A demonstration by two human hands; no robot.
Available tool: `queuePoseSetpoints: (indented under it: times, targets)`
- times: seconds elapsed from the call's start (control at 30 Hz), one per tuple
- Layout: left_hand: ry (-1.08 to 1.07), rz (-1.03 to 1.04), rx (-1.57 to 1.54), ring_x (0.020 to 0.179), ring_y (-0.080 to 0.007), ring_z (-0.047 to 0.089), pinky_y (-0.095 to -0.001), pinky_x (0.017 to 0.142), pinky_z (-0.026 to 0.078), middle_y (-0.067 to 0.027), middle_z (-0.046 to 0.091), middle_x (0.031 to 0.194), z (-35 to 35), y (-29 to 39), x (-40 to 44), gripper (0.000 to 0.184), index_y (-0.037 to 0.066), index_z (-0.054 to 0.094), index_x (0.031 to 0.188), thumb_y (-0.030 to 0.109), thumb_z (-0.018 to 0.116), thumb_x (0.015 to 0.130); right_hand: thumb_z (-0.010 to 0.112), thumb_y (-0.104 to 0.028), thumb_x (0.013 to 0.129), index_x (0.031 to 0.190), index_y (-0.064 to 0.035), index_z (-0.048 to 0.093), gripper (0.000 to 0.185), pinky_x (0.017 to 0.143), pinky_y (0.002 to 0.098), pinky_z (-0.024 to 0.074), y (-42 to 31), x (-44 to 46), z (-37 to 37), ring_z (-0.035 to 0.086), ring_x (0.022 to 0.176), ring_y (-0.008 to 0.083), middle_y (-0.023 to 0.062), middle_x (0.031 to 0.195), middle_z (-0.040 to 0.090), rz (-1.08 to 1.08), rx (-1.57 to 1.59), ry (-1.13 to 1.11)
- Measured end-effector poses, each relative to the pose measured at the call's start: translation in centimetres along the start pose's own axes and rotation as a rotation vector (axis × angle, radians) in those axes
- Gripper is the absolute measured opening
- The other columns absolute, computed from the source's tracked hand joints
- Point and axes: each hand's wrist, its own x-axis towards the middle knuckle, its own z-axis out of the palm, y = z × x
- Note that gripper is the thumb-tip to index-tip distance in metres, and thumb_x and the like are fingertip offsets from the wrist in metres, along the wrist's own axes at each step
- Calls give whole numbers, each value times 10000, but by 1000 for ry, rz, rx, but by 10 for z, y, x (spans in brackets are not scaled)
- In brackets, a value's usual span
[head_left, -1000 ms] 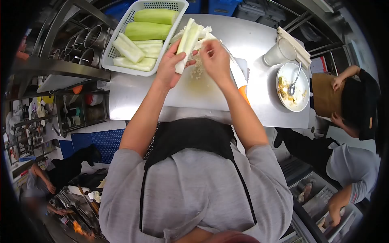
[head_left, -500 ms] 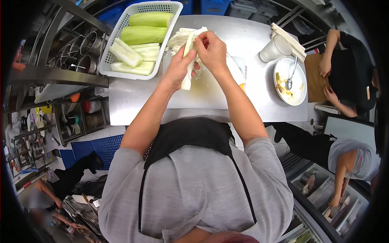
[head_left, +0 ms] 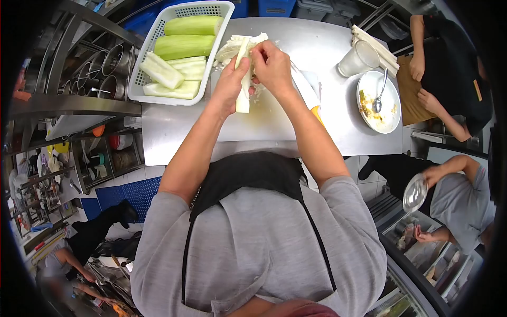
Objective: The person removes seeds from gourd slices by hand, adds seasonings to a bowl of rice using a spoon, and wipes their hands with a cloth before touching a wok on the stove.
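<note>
"Quick, biggest first?"

"Shiny stainless-steel table (head_left: 169, 129). Co-worker in a grey shirt (head_left: 455, 203) on the right: one hand now lifts a clear round lid (head_left: 415, 193); half a second ago a hand was down in the trays there."

"On the table?"

"White perforated plastic basket (head_left: 165, 100), pale-green peeled vegetables (head_left: 185, 47) inside, same arrangement. White cutting board (head_left: 259, 129). Food-smeared round white dish (head_left: 392, 98), metal spoon in it. Orange-handled knife (head_left: 304, 87) by the right forearm, handle showing more than half a second back."

"Hands?"

"Left hand (head_left: 232, 84) grips a long pale-green vegetable strip (head_left: 242, 101) above the board, almost straight up and down from here. A second ago it slanted more, farther from the body. Right hand (head_left: 270, 66): fingers bunched at its upper part; can't tell if they pinch anything."

"Smallest?"

"Whitish scraps (head_left: 229, 48), just behind."
</note>
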Motion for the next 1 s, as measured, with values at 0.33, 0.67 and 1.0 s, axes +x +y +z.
queuePoseSetpoints:
  times: [0.33,0.67,1.0]
  targets:
    - [85,10,-174,1080,-157,595,-313,884,526,-78,587,1233,-3,-6,-15,440,59,478,1373,357,496,1051,673,-99,836,873,14,658,120,684,435,524,0,-11,8,663,719,372,196,814,681,-73,-47,-15]
    - [38,79,-184,1165,-227,598,-375,948,528,-117,573,1329,-14,-13,1,480,34,456,1408,347,493,1047,645,-102,836,825,2,660,106,647,439,526,-11,-48,8,674,672,372,180,715,679,5,-131,-151]
    - [0,-60,-45,1061,-217,638,-361,905,542,-124,595,1235,-15,-1,-15,608,16,419,1423,-21,484,820,674,-122,765,1016,-6,700,278,724,411,554,-10,-6,-9,678,770,346,187,932,666,-174,-210,-80]
